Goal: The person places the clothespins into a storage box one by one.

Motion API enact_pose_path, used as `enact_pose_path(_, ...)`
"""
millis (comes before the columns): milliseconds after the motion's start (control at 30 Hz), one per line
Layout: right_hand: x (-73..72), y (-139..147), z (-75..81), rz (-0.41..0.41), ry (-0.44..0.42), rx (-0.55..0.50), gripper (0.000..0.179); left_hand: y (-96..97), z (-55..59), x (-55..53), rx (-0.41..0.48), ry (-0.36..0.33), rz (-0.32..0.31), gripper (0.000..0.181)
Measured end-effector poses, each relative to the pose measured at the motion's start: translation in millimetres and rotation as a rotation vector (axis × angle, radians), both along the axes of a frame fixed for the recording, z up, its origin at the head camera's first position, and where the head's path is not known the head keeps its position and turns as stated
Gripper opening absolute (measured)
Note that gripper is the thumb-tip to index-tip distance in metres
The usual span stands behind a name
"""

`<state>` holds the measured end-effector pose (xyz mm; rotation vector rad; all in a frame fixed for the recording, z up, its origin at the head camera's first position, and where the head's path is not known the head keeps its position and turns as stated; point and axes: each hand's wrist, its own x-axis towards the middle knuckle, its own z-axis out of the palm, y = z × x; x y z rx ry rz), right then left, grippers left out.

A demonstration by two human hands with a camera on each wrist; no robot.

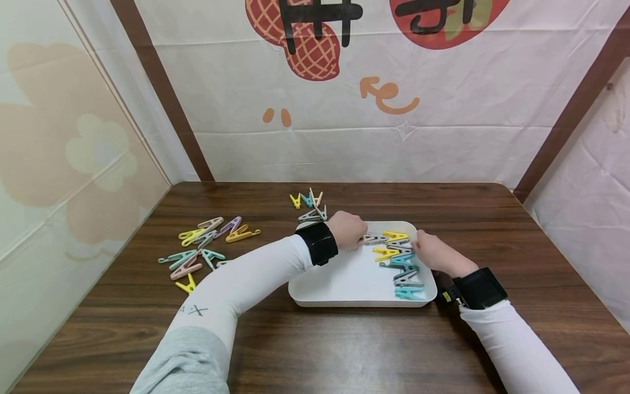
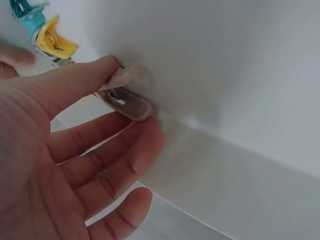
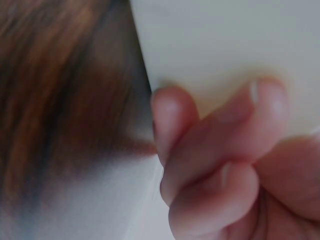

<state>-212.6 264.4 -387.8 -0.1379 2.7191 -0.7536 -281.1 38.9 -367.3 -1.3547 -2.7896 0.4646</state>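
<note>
At the far side of the white tray (image 1: 339, 282), my left hand (image 1: 347, 230) pinches a beige clothespin (image 2: 131, 104) between thumb and fingers. That clothespin is low by the tray's inner wall in the left wrist view. My right hand (image 1: 437, 253) grips the tray's right rim, its fingers (image 3: 225, 112) curled in the right wrist view. Between the hands, inside the tray, a line of clothespins runs down the right side: yellow ones (image 1: 386, 254), grey ones (image 1: 406, 279) and teal ones (image 1: 409, 293).
Loose clothespins in several colours lie left of the tray, among them a purple one (image 1: 231, 225), a mustard one (image 1: 242, 234) and a pink one (image 1: 186, 268). More, including a small yellow one (image 1: 295, 201), lie behind the tray. A printed cloth (image 1: 344, 156) hangs beyond the wooden table (image 1: 344, 350).
</note>
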Motion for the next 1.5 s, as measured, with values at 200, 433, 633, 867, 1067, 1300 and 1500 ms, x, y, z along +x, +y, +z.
enact_pose_path(200, 2.2, -1.4, -0.6, -0.016, -0.008, -0.011, 0.037, -1.9, -0.2, 1.3, 0.011, -0.008, 0.002, 0.015)
enact_pose_path(433, 2.6, -2.4, -0.8, -0.016, -0.004, -0.007, 0.037, -5.9, 2.3, 1.5, 0.021, -0.029, 0.013, 0.014)
enact_pose_path(633, 2.2, -3.1, 1.1, -0.008, 0.005, 0.005, 0.036, -17.6, 14.8, -2.8, 0.081, -0.051, 0.025, 0.022)
enact_pose_path(867, 2.6, -3.1, 1.2, -0.014, 0.001, 0.000, 0.038, -46.2, 38.2, -21.6, 0.262, 0.012, 0.065, 0.024)
enact_pose_path(1067, 2.3, -2.7, -0.5, -0.018, -0.009, -0.013, 0.040, -80.8, 46.6, -49.1, 0.386, -0.004, 0.233, 0.023)
enact_pose_path(1300, 2.0, -1.3, -2.0, -0.016, -0.008, -0.016, 0.040, -111.8, 34.5, -73.1, 0.373, -0.069, 0.370, 0.021)
enact_pose_path(1500, 1.6, -1.2, -2.1, -0.017, 0.002, -0.007, 0.038, -120.3, 13.3, -93.5, 0.336, -0.146, 0.438, 0.039)
